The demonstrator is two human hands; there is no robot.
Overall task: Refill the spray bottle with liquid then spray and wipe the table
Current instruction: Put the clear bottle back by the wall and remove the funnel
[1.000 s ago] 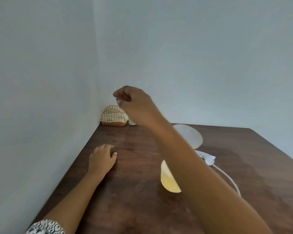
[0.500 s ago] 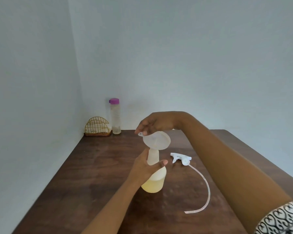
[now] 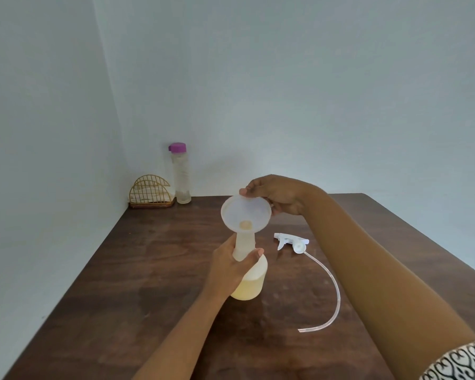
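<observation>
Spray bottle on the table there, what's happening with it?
A person is mid-refill. The left hand grips the bottle, partly filled with yellowish liquid. The right hand holds the rim of the funnel in its neck. The sprayer lies detached on the table.

Walls [image 3: 285, 78]: plain pale blue-grey, meeting in a corner at left.
Table [image 3: 126, 283]: dark brown wood grain, pushed into that corner.
Light: soft, even, with faint sheen on the tabletop.
Floor: out of view.
</observation>
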